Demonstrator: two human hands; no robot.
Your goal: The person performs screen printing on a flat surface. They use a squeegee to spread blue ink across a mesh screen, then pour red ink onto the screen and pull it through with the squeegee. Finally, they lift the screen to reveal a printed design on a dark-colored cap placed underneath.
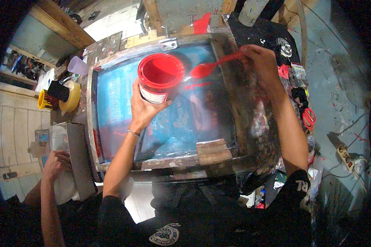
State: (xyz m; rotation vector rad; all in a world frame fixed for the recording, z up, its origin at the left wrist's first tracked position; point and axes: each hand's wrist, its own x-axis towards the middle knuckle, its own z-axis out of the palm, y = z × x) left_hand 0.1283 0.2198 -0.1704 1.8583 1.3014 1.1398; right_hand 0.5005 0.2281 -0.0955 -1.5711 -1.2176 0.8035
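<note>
My left hand (pixel 146 110) is wrapped round a plastic tub (pixel 160 84) of red ink, tilted so that its open mouth shows. The tub is above the blue mesh (pixel 115 94) of a wooden-framed printing screen (pixel 91 88). In my right hand (pixel 259 57), closed round the handle end, is a red-coated spoon (pixel 202 71). Its bowl points left toward the tub, apart from the rim. A streak of red ink (pixel 198 86) lies on the mesh below the spoon. Brown tape (pixel 213 150) covers part of the screen's near edge.
A metal clamp (pixel 169 43) sits at the screen's far edge. Left are a purple cup (pixel 77 65) and a tape roll (pixel 73 96). Another person's hand (pixel 57 161) is at a cardboard box (pixel 81 158). Red scissors (pixel 308 118) and a power strip (pixel 345 156) are right.
</note>
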